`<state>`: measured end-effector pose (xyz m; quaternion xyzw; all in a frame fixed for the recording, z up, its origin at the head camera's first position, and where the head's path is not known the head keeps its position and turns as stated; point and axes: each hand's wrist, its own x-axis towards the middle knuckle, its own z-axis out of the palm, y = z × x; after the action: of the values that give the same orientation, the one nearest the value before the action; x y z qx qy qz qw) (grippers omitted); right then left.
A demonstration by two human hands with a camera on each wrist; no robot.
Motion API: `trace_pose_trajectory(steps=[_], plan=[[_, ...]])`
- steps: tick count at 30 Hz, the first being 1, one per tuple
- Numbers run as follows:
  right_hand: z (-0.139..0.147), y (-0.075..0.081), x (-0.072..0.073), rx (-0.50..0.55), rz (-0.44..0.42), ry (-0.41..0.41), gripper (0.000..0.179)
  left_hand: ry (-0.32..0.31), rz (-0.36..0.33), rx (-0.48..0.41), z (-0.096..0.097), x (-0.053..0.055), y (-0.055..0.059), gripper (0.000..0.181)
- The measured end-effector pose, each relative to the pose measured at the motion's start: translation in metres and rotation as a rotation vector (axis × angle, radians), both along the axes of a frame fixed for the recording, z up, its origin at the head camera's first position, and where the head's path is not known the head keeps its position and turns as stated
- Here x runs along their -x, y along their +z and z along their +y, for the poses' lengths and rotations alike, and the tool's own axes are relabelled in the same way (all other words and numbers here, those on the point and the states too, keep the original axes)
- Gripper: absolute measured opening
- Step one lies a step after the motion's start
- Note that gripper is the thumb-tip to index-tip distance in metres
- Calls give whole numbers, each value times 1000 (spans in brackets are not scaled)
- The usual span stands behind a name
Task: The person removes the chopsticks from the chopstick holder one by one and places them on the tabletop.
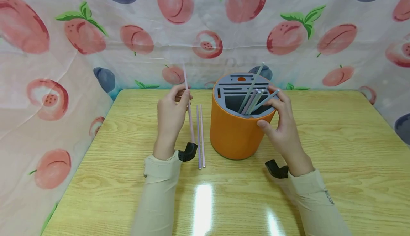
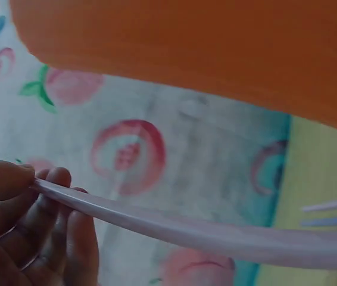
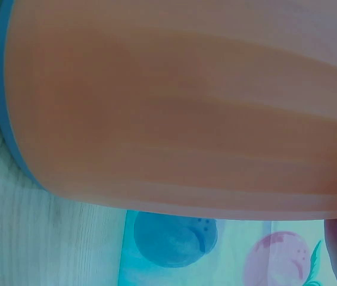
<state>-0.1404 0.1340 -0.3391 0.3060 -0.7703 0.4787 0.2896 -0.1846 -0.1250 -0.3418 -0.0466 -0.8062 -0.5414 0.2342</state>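
In the head view, my left hand [image 1: 173,111] pinches a slim pink chopstick [image 1: 191,122], held nearly upright left of the orange holder. The left wrist view shows the thumb and fingertips at the thin end of this chopstick [image 2: 186,229]. My right hand [image 1: 283,129] grips the rim of the round orange holder [image 1: 235,136], thumb on the outer wall and fingers over the far right edge. Its grey slotted top [image 1: 229,83] has a large opening where several pale green and purple chopsticks [image 1: 253,100] lean. The right wrist view is mostly filled by the orange wall [image 3: 156,119].
A purple chopstick [image 1: 199,140] and a pink one [image 1: 202,140] lie side by side on the wooden table [image 1: 112,164], between my left hand and the holder. A fruit-print cloth [image 1: 153,61] hangs behind the table's far edge and along its left side.
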Motion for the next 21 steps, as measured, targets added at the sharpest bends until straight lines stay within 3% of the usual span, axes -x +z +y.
trace_pose_trajectory(steps=[7,16,21], plan=[[0,0,1,-5,3,1,64,47,-248,119,-6,20,-35,21],[0,0,1,-1,3,5,65,-9,-467,144,-8,29,-60,36],[0,0,1,-5,3,1,65,-31,-531,195,-7,33,-73,43]])
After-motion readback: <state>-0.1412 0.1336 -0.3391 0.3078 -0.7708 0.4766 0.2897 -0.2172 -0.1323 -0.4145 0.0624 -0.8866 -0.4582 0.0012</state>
